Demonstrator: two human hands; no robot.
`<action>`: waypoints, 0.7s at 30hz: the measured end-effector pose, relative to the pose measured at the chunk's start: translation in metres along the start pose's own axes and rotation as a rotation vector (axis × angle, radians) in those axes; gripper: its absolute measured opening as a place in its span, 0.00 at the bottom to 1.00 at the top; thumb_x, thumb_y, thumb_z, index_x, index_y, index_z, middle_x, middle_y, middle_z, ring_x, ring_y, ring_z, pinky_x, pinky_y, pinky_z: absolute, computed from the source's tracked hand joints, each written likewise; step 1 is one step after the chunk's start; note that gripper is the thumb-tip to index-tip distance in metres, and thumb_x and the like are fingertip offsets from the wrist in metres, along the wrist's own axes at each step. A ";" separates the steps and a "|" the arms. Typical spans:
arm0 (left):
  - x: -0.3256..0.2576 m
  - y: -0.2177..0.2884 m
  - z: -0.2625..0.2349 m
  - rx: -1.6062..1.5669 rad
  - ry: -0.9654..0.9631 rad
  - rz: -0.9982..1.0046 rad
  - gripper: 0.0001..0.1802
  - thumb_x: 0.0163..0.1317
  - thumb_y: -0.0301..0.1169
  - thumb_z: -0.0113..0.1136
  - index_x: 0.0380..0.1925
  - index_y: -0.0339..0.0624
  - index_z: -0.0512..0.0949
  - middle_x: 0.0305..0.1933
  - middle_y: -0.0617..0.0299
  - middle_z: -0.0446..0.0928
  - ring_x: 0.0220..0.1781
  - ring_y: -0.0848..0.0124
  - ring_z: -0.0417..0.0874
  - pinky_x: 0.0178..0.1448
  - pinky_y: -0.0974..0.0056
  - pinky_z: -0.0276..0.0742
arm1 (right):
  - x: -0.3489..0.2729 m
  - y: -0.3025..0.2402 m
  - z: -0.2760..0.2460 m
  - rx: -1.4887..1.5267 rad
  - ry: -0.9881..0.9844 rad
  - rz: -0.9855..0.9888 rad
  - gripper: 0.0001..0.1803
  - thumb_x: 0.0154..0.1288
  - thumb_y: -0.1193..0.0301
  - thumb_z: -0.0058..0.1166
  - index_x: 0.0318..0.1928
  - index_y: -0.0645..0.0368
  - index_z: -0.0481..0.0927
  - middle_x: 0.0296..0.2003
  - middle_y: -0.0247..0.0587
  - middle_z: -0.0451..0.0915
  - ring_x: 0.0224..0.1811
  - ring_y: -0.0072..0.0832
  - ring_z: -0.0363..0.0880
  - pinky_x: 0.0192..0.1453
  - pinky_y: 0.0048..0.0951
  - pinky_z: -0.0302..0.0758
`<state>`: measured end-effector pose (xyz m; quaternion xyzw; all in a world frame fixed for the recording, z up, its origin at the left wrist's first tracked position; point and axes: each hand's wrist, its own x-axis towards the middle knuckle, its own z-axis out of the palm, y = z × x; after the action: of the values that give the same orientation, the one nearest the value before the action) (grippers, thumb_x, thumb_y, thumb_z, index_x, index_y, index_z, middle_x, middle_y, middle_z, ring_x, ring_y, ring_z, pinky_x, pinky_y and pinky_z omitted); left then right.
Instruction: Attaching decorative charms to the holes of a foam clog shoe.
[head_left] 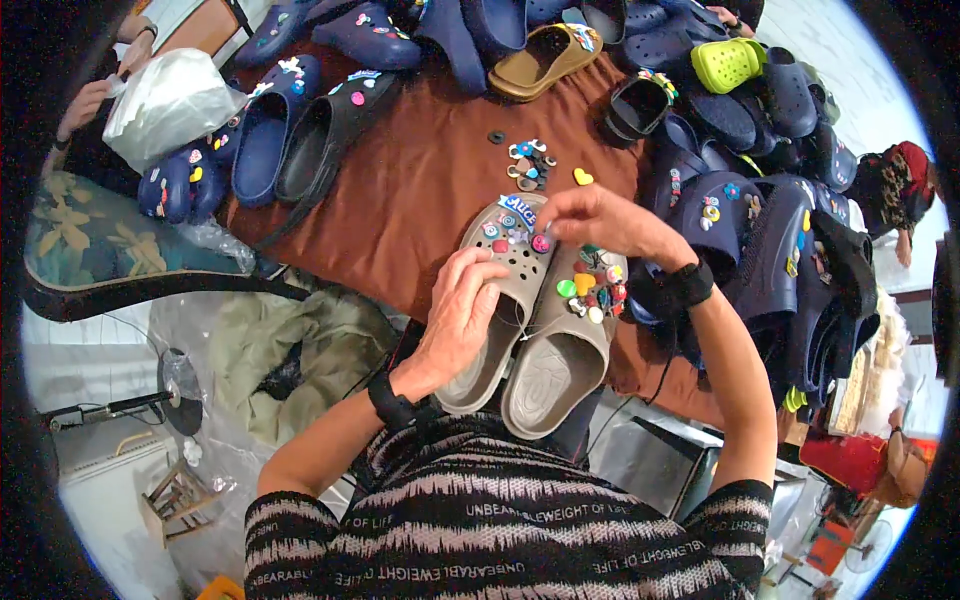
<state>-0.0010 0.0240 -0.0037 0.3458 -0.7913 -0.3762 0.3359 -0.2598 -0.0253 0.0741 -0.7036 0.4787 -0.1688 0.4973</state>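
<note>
Your right hand (598, 222) pinches a pink charm (541, 243) between closed fingertips, right over the toe of the left clog (497, 300). The charm sits at about 8 o'clock from your knuckles, touching or just above the perforated upper. Your left hand (458, 318) lies curled on that clog's side, steadying it. The clog's long axis runs from 7 to 1 o'clock, beside the right clog (565, 355), which is already crowded with charms.
</note>
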 end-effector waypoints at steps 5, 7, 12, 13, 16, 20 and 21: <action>0.000 0.000 0.000 0.007 0.010 0.007 0.17 0.76 0.37 0.42 0.52 0.39 0.74 0.63 0.48 0.66 0.69 0.52 0.65 0.73 0.53 0.57 | -0.005 0.001 0.021 -0.164 -0.105 0.012 0.09 0.66 0.72 0.57 0.45 0.55 0.83 0.37 0.37 0.84 0.41 0.29 0.81 0.49 0.32 0.78; 0.000 0.000 0.000 0.008 0.012 0.002 0.17 0.76 0.37 0.42 0.52 0.39 0.74 0.63 0.48 0.66 0.69 0.52 0.64 0.73 0.53 0.57 | -0.006 0.004 0.028 -0.271 -0.070 0.010 0.07 0.63 0.75 0.57 0.42 0.60 0.81 0.33 0.38 0.82 0.37 0.28 0.81 0.45 0.32 0.76; 0.000 0.000 0.000 0.008 0.011 0.004 0.17 0.76 0.37 0.42 0.53 0.38 0.74 0.64 0.48 0.66 0.69 0.52 0.64 0.74 0.53 0.57 | -0.008 0.006 0.032 -0.328 0.001 -0.002 0.07 0.60 0.71 0.60 0.40 0.55 0.79 0.34 0.41 0.83 0.40 0.40 0.84 0.45 0.39 0.77; 0.000 0.000 0.000 0.008 0.012 0.005 0.17 0.76 0.36 0.42 0.53 0.38 0.74 0.63 0.48 0.66 0.69 0.52 0.64 0.74 0.53 0.57 | -0.008 0.006 0.032 -0.320 0.026 -0.036 0.07 0.60 0.71 0.61 0.38 0.57 0.78 0.33 0.42 0.83 0.38 0.39 0.84 0.44 0.39 0.77; 0.000 -0.001 0.000 0.007 0.009 0.008 0.16 0.75 0.36 0.42 0.53 0.38 0.74 0.63 0.48 0.66 0.69 0.52 0.65 0.74 0.53 0.57 | -0.009 0.007 0.033 -0.331 0.046 -0.041 0.07 0.59 0.72 0.61 0.37 0.58 0.78 0.31 0.43 0.83 0.36 0.40 0.83 0.43 0.39 0.77; 0.000 -0.001 0.000 0.005 0.009 0.003 0.16 0.75 0.35 0.42 0.52 0.39 0.74 0.63 0.49 0.66 0.69 0.52 0.65 0.74 0.53 0.57 | -0.011 0.009 0.036 -0.201 0.073 0.024 0.06 0.59 0.73 0.60 0.36 0.59 0.78 0.30 0.44 0.83 0.35 0.41 0.83 0.42 0.40 0.77; 0.000 -0.001 0.000 0.007 0.008 0.003 0.16 0.75 0.35 0.42 0.52 0.39 0.74 0.63 0.49 0.66 0.69 0.52 0.65 0.74 0.53 0.57 | -0.011 0.009 0.037 -0.153 0.071 0.039 0.06 0.60 0.73 0.60 0.36 0.59 0.78 0.31 0.44 0.83 0.35 0.42 0.83 0.42 0.40 0.77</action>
<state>-0.0007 0.0238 -0.0041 0.3471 -0.7917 -0.3717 0.3384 -0.2436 0.0037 0.0526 -0.7237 0.5211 -0.1468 0.4279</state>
